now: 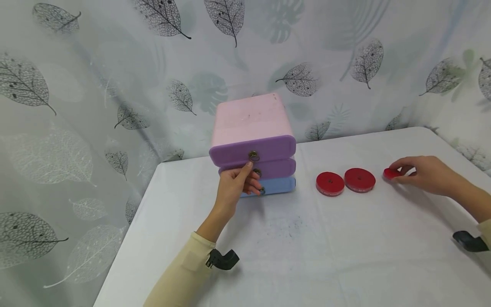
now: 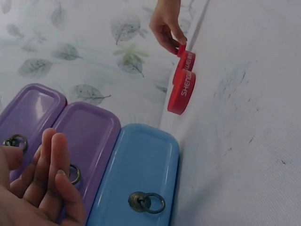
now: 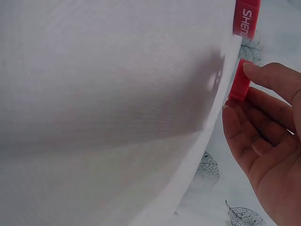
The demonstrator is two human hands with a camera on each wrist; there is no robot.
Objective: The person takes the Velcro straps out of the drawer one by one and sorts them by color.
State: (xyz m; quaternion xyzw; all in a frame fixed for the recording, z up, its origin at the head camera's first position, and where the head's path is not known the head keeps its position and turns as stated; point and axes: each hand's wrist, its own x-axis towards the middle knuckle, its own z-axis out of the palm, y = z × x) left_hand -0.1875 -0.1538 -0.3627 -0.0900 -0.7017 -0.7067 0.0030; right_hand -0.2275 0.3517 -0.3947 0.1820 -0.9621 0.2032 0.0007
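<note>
In the head view my left hand point(image 1: 235, 183) is at the front of a small stacked drawer unit point(image 1: 249, 119). Thumb and forefinger pinch the brass ring pull point(image 1: 254, 157) of the top purple drawer point(image 1: 272, 148); the other fingers hang loosely before the second purple drawer point(image 1: 281, 168). A blue drawer point(image 2: 134, 169) is lowest, its own ring untouched. Off to the right, my right hand point(image 1: 426, 175) pinches a small red disc point(image 3: 241, 81) between thumb and fingers, just above the table.
Two larger red rolls point(image 1: 330, 183) with white lettering lie side by side on the white-covered table point(image 1: 345, 247), between the drawers and my right hand. A leaf-patterned curtain point(image 1: 245, 59) hangs close behind the unit and along the left.
</note>
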